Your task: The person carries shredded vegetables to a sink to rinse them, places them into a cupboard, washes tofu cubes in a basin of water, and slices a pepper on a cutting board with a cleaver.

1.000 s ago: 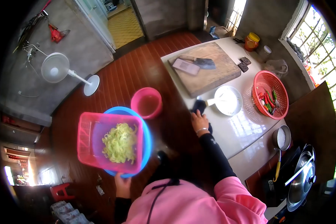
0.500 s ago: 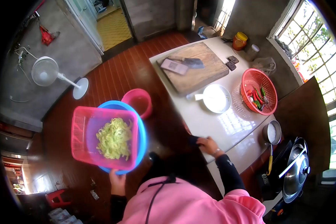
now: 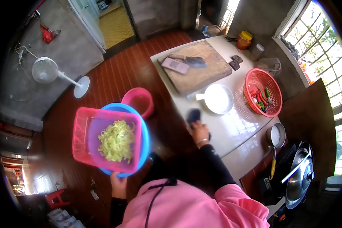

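Observation:
My left hand (image 3: 119, 183) grips the near rim of a blue basin (image 3: 144, 142), its fingers partly hidden beneath. A pink rectangular basket (image 3: 85, 133) with pale green shredded vegetable (image 3: 117, 141) rests on the basin. My right hand (image 3: 200, 132) is closed on a dark cloth (image 3: 193, 116) at the left edge of the white table (image 3: 231, 131). Just beyond the cloth is a white bowl (image 3: 219, 99) with a pale handle-like piece at its left side.
A cutting board (image 3: 201, 78) holds a cleaver (image 3: 195, 62) and a phone (image 3: 175, 65). A red basket (image 3: 278, 89) of chillies and a small pot (image 3: 276, 136) stand right. A pink bucket (image 3: 150, 102) is on the floor near a fan (image 3: 45, 70).
My right hand moved with the cloth toward me along the table edge, then back up toward the bowl. My left hand still holds the basin, and the view has shifted to the right.

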Demonstrator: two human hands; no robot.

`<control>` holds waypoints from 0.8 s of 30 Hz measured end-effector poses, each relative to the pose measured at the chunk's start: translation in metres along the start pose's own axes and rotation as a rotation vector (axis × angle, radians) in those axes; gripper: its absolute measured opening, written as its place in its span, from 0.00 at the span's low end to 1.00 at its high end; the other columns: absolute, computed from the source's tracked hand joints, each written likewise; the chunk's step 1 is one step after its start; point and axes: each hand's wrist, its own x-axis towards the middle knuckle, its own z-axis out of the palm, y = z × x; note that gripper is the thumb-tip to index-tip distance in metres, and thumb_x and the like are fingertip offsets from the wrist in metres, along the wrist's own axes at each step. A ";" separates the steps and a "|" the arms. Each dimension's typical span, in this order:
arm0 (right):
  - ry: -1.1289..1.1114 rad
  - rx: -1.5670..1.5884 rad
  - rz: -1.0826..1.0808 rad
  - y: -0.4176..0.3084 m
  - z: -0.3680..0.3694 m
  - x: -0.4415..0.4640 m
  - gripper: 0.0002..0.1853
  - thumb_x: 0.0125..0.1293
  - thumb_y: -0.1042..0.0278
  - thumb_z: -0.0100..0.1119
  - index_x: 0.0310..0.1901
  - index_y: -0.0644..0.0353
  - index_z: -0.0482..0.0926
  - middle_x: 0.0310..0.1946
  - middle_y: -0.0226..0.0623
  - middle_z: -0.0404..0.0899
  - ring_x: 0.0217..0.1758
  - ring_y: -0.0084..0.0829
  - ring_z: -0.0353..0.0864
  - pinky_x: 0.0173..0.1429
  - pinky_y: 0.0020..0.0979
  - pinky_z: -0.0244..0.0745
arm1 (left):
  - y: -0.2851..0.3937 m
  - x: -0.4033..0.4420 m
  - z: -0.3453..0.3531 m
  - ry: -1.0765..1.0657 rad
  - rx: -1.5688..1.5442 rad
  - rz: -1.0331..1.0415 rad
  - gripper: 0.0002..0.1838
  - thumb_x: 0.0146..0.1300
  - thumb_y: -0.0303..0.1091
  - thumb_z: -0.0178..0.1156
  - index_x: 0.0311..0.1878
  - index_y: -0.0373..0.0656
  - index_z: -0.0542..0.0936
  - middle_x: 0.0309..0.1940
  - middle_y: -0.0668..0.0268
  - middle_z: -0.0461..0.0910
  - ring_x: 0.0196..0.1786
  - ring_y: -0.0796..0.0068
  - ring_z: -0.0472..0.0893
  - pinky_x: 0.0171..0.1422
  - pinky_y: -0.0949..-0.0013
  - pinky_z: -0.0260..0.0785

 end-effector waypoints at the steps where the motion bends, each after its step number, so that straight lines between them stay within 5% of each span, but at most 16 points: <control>1: 0.004 0.036 -0.072 -0.019 -0.003 -0.007 0.17 0.47 0.69 0.54 0.41 0.42 0.76 0.42 0.26 0.72 0.38 0.38 0.72 0.38 0.37 0.73 | -0.002 0.000 0.001 -0.010 -0.013 0.004 0.13 0.46 0.22 0.52 0.39 0.37 0.72 0.34 0.64 0.74 0.36 0.71 0.76 0.37 0.72 0.71; 3: -0.171 0.106 -0.182 -0.041 0.002 -0.020 0.16 0.46 0.68 0.54 0.40 0.41 0.78 0.44 0.23 0.73 0.42 0.35 0.73 0.38 0.35 0.72 | -0.004 -0.001 0.003 -0.027 -0.030 0.007 0.12 0.46 0.22 0.52 0.38 0.37 0.73 0.34 0.64 0.74 0.35 0.71 0.75 0.37 0.72 0.71; 4: -0.091 0.237 -0.455 -0.037 0.028 -0.032 0.15 0.47 0.67 0.53 0.39 0.43 0.78 0.45 0.26 0.74 0.47 0.30 0.73 0.40 0.36 0.71 | -0.004 0.000 0.004 -0.021 -0.028 0.005 0.11 0.47 0.22 0.53 0.37 0.37 0.73 0.33 0.65 0.74 0.36 0.72 0.75 0.38 0.73 0.71; 6: -0.410 0.731 -0.351 -0.045 0.023 -0.063 0.18 0.47 0.69 0.58 0.44 0.57 0.76 0.44 0.43 0.76 0.47 0.42 0.74 0.54 0.33 0.67 | -0.004 -0.001 0.007 -0.021 -0.027 0.005 0.11 0.47 0.22 0.53 0.37 0.37 0.73 0.33 0.65 0.74 0.36 0.72 0.75 0.38 0.73 0.71; 7: -0.582 0.840 -0.257 -0.043 0.014 -0.073 0.18 0.49 0.70 0.56 0.45 0.58 0.76 0.44 0.44 0.76 0.47 0.40 0.75 0.54 0.30 0.67 | -0.005 -0.001 0.013 -0.032 -0.038 0.012 0.11 0.47 0.22 0.52 0.37 0.37 0.73 0.32 0.65 0.74 0.36 0.72 0.75 0.39 0.72 0.71; 10: -0.523 1.188 -0.125 -0.016 -0.039 -0.088 0.19 0.50 0.77 0.47 0.46 0.55 0.76 0.42 0.36 0.77 0.48 0.31 0.75 0.54 0.25 0.66 | -0.006 0.003 0.017 -0.057 -0.057 0.020 0.11 0.47 0.22 0.52 0.37 0.37 0.72 0.33 0.65 0.74 0.37 0.72 0.75 0.39 0.72 0.71; 12: -0.460 1.214 0.163 0.028 -0.065 -0.085 0.19 0.50 0.79 0.46 0.45 0.56 0.76 0.41 0.30 0.77 0.48 0.24 0.73 0.53 0.23 0.66 | -0.006 0.005 0.016 -0.079 -0.058 0.013 0.11 0.46 0.21 0.52 0.37 0.37 0.72 0.33 0.65 0.74 0.38 0.72 0.75 0.40 0.72 0.71; 14: -0.310 1.070 0.361 0.083 -0.107 -0.071 0.21 0.49 0.79 0.44 0.46 0.58 0.76 0.39 0.30 0.78 0.45 0.23 0.74 0.51 0.24 0.67 | -0.007 0.007 0.020 -0.028 -0.046 0.014 0.11 0.46 0.21 0.51 0.37 0.37 0.72 0.34 0.65 0.75 0.38 0.71 0.75 0.40 0.71 0.71; 16: 0.029 0.844 0.332 0.154 -0.116 -0.063 0.24 0.47 0.80 0.44 0.49 0.58 0.74 0.40 0.35 0.78 0.43 0.25 0.75 0.50 0.26 0.68 | -0.007 0.004 0.021 -0.051 -0.060 0.026 0.12 0.46 0.22 0.51 0.37 0.36 0.72 0.35 0.64 0.75 0.38 0.70 0.75 0.41 0.71 0.72; 18: 0.255 0.598 0.429 0.230 -0.094 -0.053 0.25 0.47 0.80 0.46 0.51 0.57 0.73 0.45 0.46 0.76 0.47 0.38 0.77 0.51 0.31 0.68 | -0.004 -0.010 0.030 0.007 -0.036 0.030 0.13 0.46 0.22 0.51 0.39 0.36 0.72 0.35 0.63 0.74 0.39 0.69 0.76 0.40 0.71 0.72; 20: 0.213 0.127 0.707 0.269 -0.063 -0.056 0.23 0.49 0.77 0.46 0.49 0.49 0.74 0.48 0.38 0.74 0.44 0.46 0.75 0.49 0.39 0.70 | -0.004 -0.005 0.022 0.008 -0.005 0.006 0.14 0.45 0.22 0.52 0.40 0.37 0.72 0.36 0.63 0.74 0.39 0.69 0.76 0.40 0.71 0.72; 23: 0.167 -0.047 0.565 0.204 -0.051 -0.038 0.15 0.52 0.73 0.45 0.41 0.49 0.76 0.39 0.34 0.77 0.34 0.44 0.75 0.39 0.41 0.70 | -0.001 -0.018 0.026 0.031 0.029 0.011 0.16 0.44 0.22 0.52 0.41 0.37 0.72 0.36 0.63 0.74 0.39 0.69 0.76 0.40 0.71 0.72; 24: 0.324 0.174 0.212 0.182 -0.036 -0.040 0.12 0.51 0.74 0.45 0.36 0.49 0.76 0.32 0.35 0.76 0.31 0.43 0.74 0.35 0.41 0.67 | -0.005 -0.020 0.030 0.057 0.013 0.023 0.17 0.44 0.22 0.52 0.42 0.37 0.71 0.36 0.63 0.74 0.40 0.69 0.76 0.40 0.71 0.72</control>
